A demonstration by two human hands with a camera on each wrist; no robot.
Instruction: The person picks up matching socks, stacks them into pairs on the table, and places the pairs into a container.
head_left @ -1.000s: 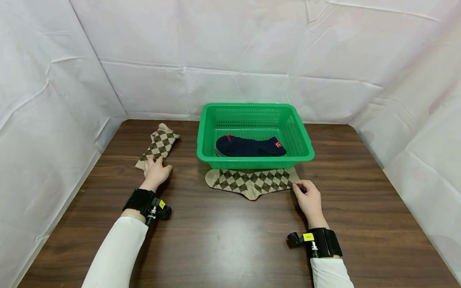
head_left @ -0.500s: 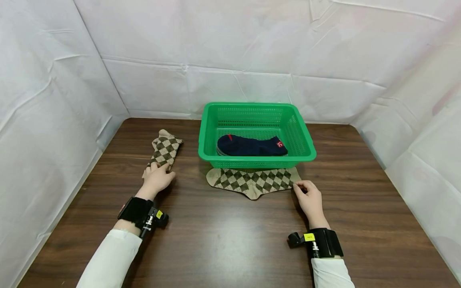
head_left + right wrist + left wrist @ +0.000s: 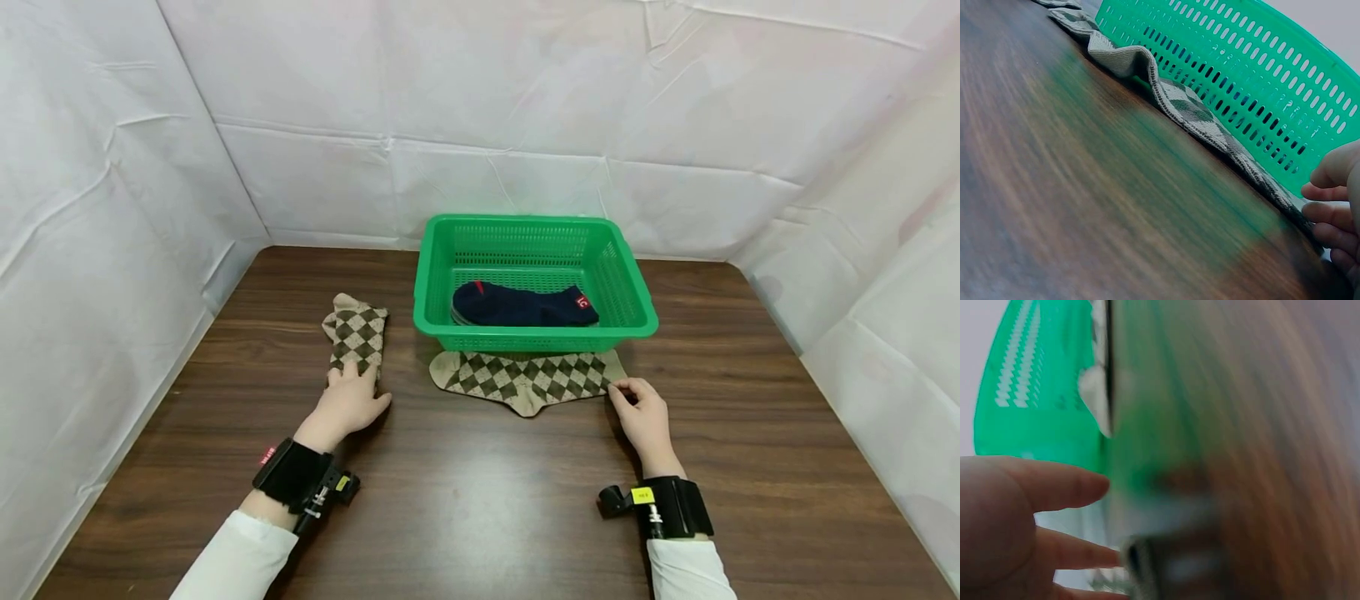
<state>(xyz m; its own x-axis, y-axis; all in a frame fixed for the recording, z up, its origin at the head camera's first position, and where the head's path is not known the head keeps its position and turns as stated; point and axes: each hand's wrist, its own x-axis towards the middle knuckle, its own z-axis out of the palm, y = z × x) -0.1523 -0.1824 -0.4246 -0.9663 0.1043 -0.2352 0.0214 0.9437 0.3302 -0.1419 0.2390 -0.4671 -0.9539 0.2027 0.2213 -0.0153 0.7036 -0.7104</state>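
Observation:
An argyle sock [image 3: 358, 337], beige with dark green diamonds, lies at the left of the table. My left hand [image 3: 348, 407] rests on its near end with fingers extended and thumb spread. In the left wrist view the sock's edge is blurred by the fingertips. A matching argyle sock [image 3: 525, 379] lies flat across the front of the green basket [image 3: 536, 343]. My right hand [image 3: 642, 414] touches that sock's right end, its fingers loosely bent. In the right wrist view the fingertips [image 3: 1329, 215] meet the sock's end beside the basket wall.
Inside the basket lie navy socks [image 3: 525, 306] with a red label. The basket stands near the back of the brown wooden table [image 3: 480, 500]. White sheeting [image 3: 487, 100] encloses the back and both sides.
My left hand has slid the left argyle sock toward me and to the right, and the sock has turned more upright in view. The right hand, its sock and the basket stay put.

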